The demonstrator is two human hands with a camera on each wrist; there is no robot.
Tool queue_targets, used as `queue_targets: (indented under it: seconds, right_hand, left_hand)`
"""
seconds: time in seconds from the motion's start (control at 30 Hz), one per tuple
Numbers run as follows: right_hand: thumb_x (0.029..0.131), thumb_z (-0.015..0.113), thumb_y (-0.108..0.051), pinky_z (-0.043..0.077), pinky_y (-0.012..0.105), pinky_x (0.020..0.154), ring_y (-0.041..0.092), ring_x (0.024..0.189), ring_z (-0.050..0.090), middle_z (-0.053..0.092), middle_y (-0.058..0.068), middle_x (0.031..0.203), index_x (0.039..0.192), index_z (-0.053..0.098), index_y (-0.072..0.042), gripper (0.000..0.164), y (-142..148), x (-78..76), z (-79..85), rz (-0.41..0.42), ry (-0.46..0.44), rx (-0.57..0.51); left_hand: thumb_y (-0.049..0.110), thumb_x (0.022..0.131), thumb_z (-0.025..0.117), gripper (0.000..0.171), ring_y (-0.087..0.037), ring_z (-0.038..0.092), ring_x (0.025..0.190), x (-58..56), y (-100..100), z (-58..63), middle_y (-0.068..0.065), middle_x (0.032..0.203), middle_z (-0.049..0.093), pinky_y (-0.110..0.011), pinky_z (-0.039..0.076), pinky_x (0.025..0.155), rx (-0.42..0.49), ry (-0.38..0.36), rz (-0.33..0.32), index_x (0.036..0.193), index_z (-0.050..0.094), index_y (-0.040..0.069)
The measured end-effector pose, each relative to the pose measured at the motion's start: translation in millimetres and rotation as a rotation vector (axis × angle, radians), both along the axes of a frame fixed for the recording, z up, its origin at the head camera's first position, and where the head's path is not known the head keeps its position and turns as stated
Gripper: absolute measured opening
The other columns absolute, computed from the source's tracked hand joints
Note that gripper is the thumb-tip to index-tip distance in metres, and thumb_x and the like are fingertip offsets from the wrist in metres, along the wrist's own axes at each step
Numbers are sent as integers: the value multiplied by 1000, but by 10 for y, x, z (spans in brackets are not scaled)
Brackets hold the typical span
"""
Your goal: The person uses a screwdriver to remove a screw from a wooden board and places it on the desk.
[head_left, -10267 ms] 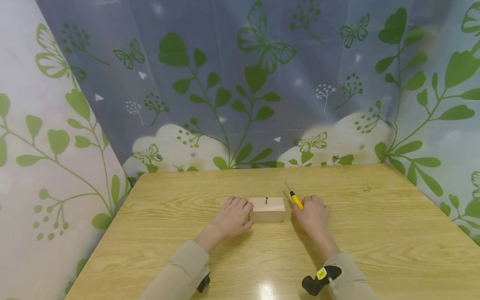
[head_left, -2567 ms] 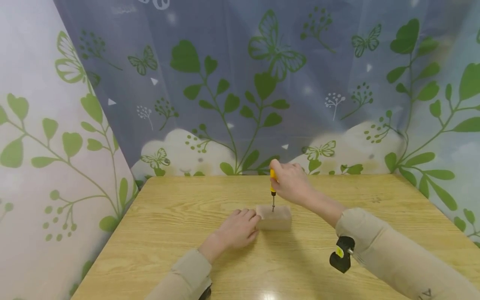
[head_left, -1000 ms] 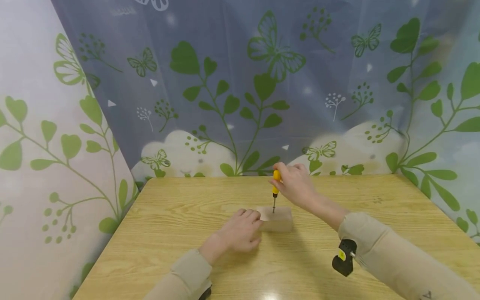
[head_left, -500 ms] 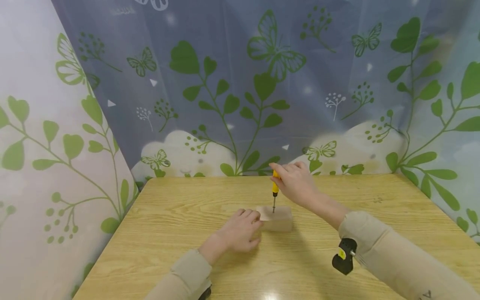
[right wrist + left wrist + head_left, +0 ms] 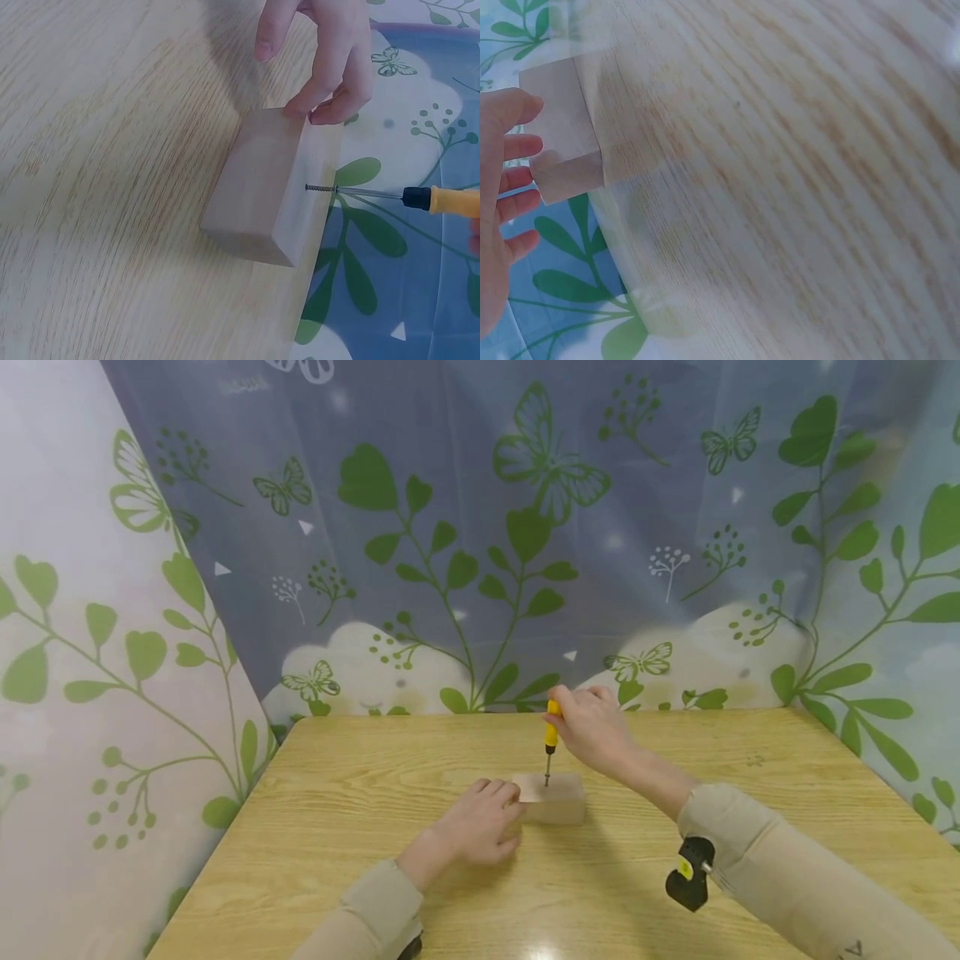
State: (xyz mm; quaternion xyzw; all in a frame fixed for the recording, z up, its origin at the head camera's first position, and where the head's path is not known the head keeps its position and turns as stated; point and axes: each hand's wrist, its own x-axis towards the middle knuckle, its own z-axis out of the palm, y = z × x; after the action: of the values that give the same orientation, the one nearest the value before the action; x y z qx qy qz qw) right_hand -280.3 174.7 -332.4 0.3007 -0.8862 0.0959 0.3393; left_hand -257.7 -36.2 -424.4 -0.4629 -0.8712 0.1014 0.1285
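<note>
On the table lies a pale wooden block [image 5: 564, 810], with a screw [image 5: 319, 187] standing upright in its top face and much of the thread exposed. My right hand [image 5: 596, 731] grips the yellow handle of a screwdriver [image 5: 552, 735] from above. The screwdriver is nearly vertical, its tip meeting the screw's head. My left hand [image 5: 480, 822] holds the block's left end with curled fingers, its thumb apart from the wood. In the left wrist view, that hand's fingers [image 5: 521, 142] show beside the block. Only a bit of the right hand appears in the right wrist view.
The block rests on a wood-grain table [image 5: 337, 777]. A patterned cloth [image 5: 450, 527] with leaves and butterflies hangs behind the table and along its sides. A black wrist mount [image 5: 690, 872] sits by the right sleeve.
Ten seconds ago the right hand held the screwdriver low beside the block; it has since risen and set the tip on the screw. Over the last second, the right fingers shift slightly around the handle.
</note>
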Motion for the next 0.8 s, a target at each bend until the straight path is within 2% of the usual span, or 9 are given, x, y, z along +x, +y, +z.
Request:
queue_targets:
  seconds: [0.13,0.47,0.6,0.8]
  right_hand:
    - [82,70,-10,41,47,80,23,62,59,59,4,66,102,53,-4,27,12,-11,-20,20,15,1]
    - [77,74,-9,41,47,78,17,56,58,65,1,70,100,59,-8,28,2,16,-25,54,42,-124]
    - [77,74,-9,41,45,79,17,54,57,65,1,69,100,60,-7,27,0,23,-30,26,31,-121]
    - [81,71,-11,43,44,77,19,60,61,65,3,73,102,57,-5,26,-31,50,-30,-67,9,-55]
  left_hand:
    - [43,89,53,44,-17,45,112,-7,3,-6,-1,120,47,-34,36,96,4,-7,2,124,56,15]
    - [41,89,54,43,-17,45,112,4,7,2,-1,119,47,-34,36,96,17,-13,-4,123,57,14]
    - [41,89,54,43,-17,44,113,4,11,-4,-2,120,47,-34,36,97,12,-6,-7,123,57,14]
    - [41,89,54,40,-17,46,110,0,16,-22,-1,117,48,-34,37,96,12,30,-19,119,59,15]
